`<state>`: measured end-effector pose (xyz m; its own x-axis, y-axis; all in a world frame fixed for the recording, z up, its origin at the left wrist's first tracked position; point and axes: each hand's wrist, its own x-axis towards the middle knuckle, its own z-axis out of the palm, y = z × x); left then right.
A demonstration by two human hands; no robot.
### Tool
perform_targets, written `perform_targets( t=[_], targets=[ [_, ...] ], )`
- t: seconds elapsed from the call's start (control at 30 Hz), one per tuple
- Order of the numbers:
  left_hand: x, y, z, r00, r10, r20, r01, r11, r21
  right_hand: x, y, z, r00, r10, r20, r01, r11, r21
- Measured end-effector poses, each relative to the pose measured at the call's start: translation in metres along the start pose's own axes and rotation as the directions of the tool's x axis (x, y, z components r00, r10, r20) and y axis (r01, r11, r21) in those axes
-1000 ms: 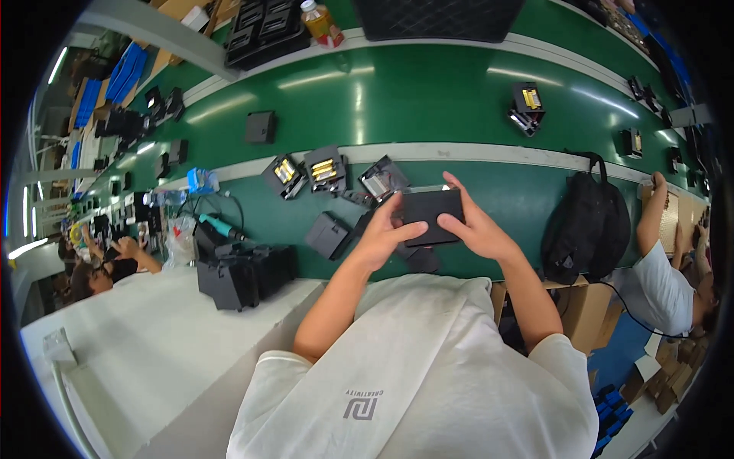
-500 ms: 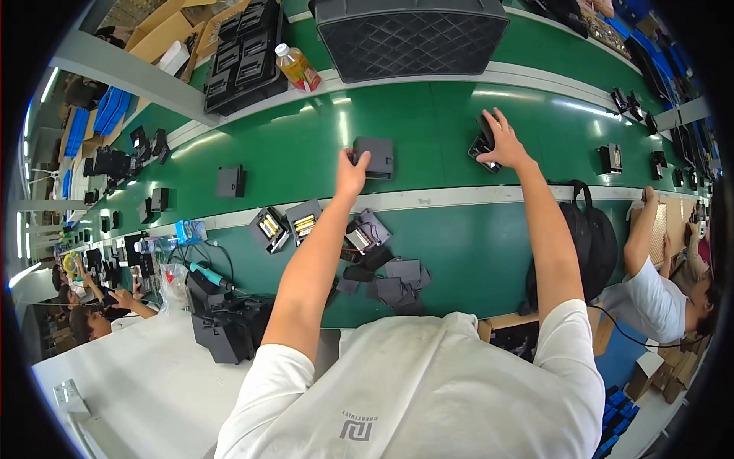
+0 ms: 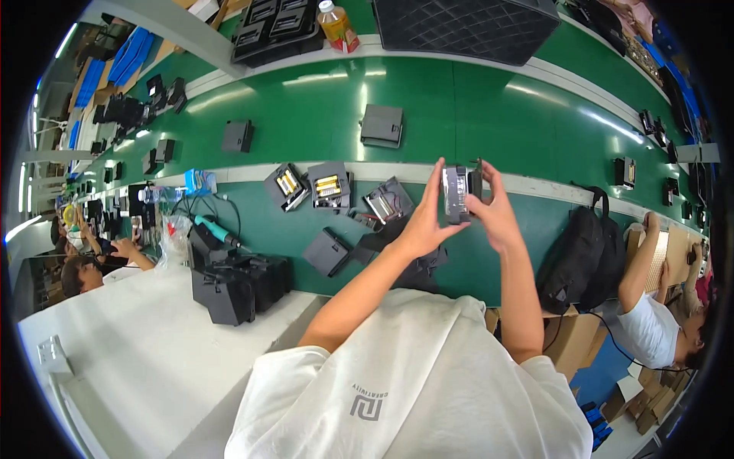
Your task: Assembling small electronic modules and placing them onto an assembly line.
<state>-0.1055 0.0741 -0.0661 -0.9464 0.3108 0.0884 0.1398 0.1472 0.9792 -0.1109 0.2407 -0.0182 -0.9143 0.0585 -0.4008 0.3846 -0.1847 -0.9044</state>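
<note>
- Both hands grasp one small black box-shaped part (image 3: 457, 193), raised above the near edge of the green belt (image 3: 474, 107): the left hand (image 3: 423, 222) closes round its left side with the thumb across the front, and the right hand (image 3: 493, 208) pinches its right edge and top with the fingertips.
- Its pale, ribbed face is turned toward the person, so this looks like a check or a fitting step; I judge it goes best with the left hand as the steady support and the right hand's fingertips doing the fine work, the face kept square to the eyes.
- Fingers are best kept off the pale face, so nothing on it is covered or smudged.
- Just left of the hands, on the belt's near strip, lie three open black cases (image 3: 329, 185), two of them showing yellow insides.
- A closed dark grey case (image 3: 381, 125) lies farther up the belt, well apart from the hands.
- A bottle with a yellow label and white cap (image 3: 336, 23) stands at the far side, beside a large black crate (image 3: 466, 27).
- A small blue packet (image 3: 198, 181) sits at the left, near a teal-handled tool (image 3: 219, 230).
- A black backpack (image 3: 581, 256) stands to the right, above brown cardboard boxes (image 3: 569, 340).
</note>
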Motion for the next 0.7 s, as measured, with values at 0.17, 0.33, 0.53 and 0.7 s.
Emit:
perform_targets(
  t=[0.17,0.33,0.53,0.7],
  targets=[
    [-0.058,0.014,-0.024,0.983,-0.143,0.114,0.177,0.901,-0.396,-0.044,0.013,0.010,0.992,-0.050,0.117,0.044,0.998,0.053],
    [-0.097,0.021,-0.027,0.967,-0.182,0.180,0.247,0.846,-0.472,-0.068,0.014,0.023,0.914,-0.267,0.305,0.328,0.929,-0.170],
    [-0.117,0.026,-0.025,0.969,-0.212,0.128,0.246,0.767,-0.593,-0.084,0.021,0.029,0.927,-0.163,0.338,0.232,0.956,-0.177],
    [-0.121,0.028,-0.024,0.987,-0.160,0.022,0.143,0.803,-0.578,-0.090,0.013,0.040,0.922,-0.220,0.319,0.303,0.923,-0.238]
  ],
)
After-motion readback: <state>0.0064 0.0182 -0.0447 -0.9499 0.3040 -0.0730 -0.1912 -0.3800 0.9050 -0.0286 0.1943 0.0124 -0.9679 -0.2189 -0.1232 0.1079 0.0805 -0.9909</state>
